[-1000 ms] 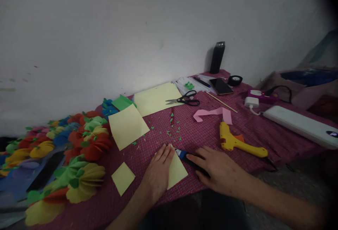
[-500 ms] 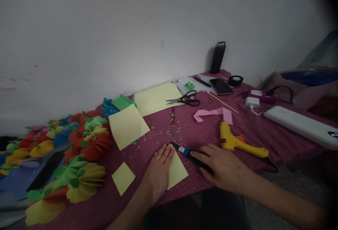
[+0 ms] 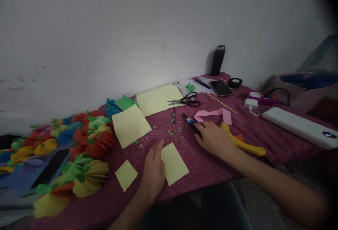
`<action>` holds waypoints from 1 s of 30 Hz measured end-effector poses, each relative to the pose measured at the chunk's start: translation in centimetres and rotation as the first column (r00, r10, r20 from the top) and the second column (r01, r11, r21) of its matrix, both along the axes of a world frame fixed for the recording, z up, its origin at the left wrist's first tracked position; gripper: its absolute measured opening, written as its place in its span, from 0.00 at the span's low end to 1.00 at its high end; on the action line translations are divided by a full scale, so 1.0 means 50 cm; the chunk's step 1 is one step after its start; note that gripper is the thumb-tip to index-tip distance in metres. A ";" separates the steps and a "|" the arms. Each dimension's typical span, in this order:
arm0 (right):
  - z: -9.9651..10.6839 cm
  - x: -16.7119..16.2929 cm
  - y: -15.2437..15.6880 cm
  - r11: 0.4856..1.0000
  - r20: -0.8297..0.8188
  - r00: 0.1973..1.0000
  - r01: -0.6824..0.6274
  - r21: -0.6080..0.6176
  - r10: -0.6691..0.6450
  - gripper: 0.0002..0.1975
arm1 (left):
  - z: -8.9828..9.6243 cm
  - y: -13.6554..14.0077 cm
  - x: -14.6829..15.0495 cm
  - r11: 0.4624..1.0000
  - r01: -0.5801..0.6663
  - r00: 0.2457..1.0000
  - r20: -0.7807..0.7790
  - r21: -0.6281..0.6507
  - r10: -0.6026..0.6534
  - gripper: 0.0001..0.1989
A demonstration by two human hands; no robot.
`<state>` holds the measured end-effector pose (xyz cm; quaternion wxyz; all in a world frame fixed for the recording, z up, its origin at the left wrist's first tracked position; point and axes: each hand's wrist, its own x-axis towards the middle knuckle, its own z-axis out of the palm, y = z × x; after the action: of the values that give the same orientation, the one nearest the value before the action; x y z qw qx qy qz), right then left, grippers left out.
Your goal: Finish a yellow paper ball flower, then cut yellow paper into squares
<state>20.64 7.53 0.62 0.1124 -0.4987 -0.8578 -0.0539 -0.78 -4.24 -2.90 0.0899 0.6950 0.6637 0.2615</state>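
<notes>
My left hand (image 3: 154,170) rests on its side at the left edge of a pale yellow paper rectangle (image 3: 175,163), its fingers stretched out and holding nothing. Farther right, my right hand (image 3: 215,138) has its fingers over the dark handle of a utility knife (image 3: 190,121), which lies low over the cloth and points away to the left. Just beyond that hand is a pink paper strip (image 3: 213,113). A yellow glue gun (image 3: 246,147) is partly covered by the hand. To the left lies a small yellow paper square (image 3: 126,175).
Colourful paper pumpkins (image 3: 91,179) crowd the table's left side. A larger yellow sheet (image 3: 131,126), black scissors (image 3: 188,99), a red pencil (image 3: 174,115) and green scraps lie in the middle. Phone (image 3: 221,87), tape roll (image 3: 235,82), bottle (image 3: 218,61) and white power bank (image 3: 298,126) stand rightward.
My right hand has moved the utility knife away from the yellow paper, up and right toward the pink strip. My left hand has slid off the paper to its left edge.
</notes>
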 end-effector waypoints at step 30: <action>0.014 -0.167 0.024 0.633 -0.240 0.799 -0.588 -0.504 0.551 0.11 | 0.020 -0.009 0.018 0.998 -0.059 0.998 -0.014 -0.016 0.059 0.39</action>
<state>12.28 8.72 1.31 0.0011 -0.2143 -0.9439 0.2512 0.11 -4.71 -1.92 0.0835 0.6760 0.6868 0.2538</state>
